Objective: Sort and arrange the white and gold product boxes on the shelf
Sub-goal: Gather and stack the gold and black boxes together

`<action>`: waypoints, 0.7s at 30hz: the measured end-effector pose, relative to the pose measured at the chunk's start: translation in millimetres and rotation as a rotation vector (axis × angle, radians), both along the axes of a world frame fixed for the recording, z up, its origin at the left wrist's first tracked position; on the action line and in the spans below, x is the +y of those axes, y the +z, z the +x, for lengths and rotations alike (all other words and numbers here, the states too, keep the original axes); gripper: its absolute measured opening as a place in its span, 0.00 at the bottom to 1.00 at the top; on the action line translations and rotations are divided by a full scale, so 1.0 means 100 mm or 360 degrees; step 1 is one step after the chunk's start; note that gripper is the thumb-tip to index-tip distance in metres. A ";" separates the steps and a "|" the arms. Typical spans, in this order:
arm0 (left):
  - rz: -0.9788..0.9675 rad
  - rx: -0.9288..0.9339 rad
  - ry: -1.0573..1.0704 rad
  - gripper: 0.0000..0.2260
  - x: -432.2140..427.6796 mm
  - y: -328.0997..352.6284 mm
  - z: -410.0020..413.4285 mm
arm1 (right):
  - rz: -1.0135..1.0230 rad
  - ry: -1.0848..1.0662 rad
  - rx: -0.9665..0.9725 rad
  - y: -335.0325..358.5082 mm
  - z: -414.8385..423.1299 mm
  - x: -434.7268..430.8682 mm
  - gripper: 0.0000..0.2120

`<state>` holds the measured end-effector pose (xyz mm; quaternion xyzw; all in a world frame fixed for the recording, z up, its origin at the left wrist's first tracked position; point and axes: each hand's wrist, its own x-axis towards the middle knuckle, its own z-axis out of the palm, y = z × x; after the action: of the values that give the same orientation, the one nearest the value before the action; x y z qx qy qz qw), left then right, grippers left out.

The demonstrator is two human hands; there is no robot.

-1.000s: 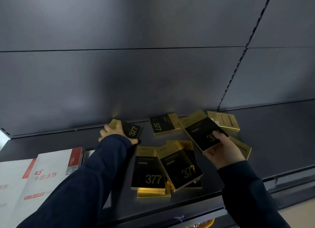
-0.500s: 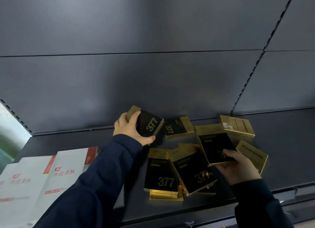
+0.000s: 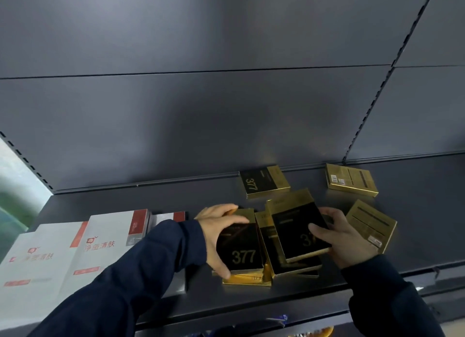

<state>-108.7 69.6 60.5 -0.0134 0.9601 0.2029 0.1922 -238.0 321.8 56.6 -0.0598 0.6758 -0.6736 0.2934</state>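
White boxes (image 3: 100, 246) lie flat at the shelf's (image 3: 415, 236) left. My left hand (image 3: 216, 238) clamps a gold 377 box (image 3: 241, 248) atop the centre pile; my right hand (image 3: 344, 238) grips another gold box (image 3: 297, 226). Loose gold boxes (image 3: 351, 179) lie behind and right.

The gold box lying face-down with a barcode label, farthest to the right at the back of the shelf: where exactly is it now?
In the head view, this gold box lies flat at the right rear of the shelf, near the back panel, apart from the 377 box to its left.
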 end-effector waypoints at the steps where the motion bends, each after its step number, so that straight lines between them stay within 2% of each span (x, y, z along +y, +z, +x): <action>1: 0.0068 0.0047 0.0052 0.50 0.02 -0.04 -0.01 | 0.0106 0.0022 0.0120 0.00 0.02 -0.02 0.16; 3: 0.0291 0.0191 0.0315 0.52 0.10 -0.08 -0.02 | 0.0311 0.0065 0.0256 0.00 0.05 -0.04 0.13; 6: 0.0526 0.0370 0.0806 0.60 0.20 -0.20 -0.08 | 0.0470 0.0178 0.0252 0.03 0.12 -0.07 0.18; 7: 0.0540 0.0372 0.0925 0.61 0.23 -0.23 -0.11 | 0.0527 0.0204 0.0270 0.01 0.14 -0.09 0.25; 9: 0.0595 0.0377 0.1084 0.54 0.30 -0.23 -0.16 | 0.0662 0.0251 0.0412 -0.02 0.17 -0.10 0.47; 10: 0.0668 0.0452 0.1125 0.51 0.32 -0.21 -0.18 | 0.0700 0.0249 0.0429 0.00 0.15 -0.13 0.53; 12: 0.0833 0.0710 0.1159 0.47 0.29 -0.09 -0.23 | 0.0716 0.0159 0.0396 0.09 0.00 -0.21 0.57; 13: 0.0855 0.0827 0.1180 0.45 0.26 0.01 -0.28 | 0.0723 0.0126 0.0370 0.15 -0.12 -0.28 0.55; 14: 0.0842 0.0880 0.1223 0.44 0.21 0.10 -0.36 | 0.0725 0.0108 0.0330 0.21 -0.27 -0.38 0.48; 16: 0.0843 0.0822 0.1354 0.40 0.09 0.22 -0.63 | 0.0648 0.0053 0.0225 0.28 -0.61 -0.60 0.33; 17: 0.0919 0.0725 0.1434 0.38 0.02 0.25 -0.78 | 0.0625 0.0051 0.0151 0.31 -0.74 -0.72 0.31; 20: 0.1420 0.0389 0.1747 0.39 -0.17 0.20 -1.22 | 0.0557 0.0089 -0.0112 0.29 -1.03 -0.98 0.34; 21: 0.1500 0.0290 0.1814 0.39 -0.20 0.18 -1.30 | 0.0558 0.0085 -0.0163 0.25 -1.09 -1.05 0.35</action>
<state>-239.2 49.7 78.9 -0.4087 0.6276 0.6615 -0.0377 -347.1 217.2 81.4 0.0086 0.7651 -0.5396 0.3512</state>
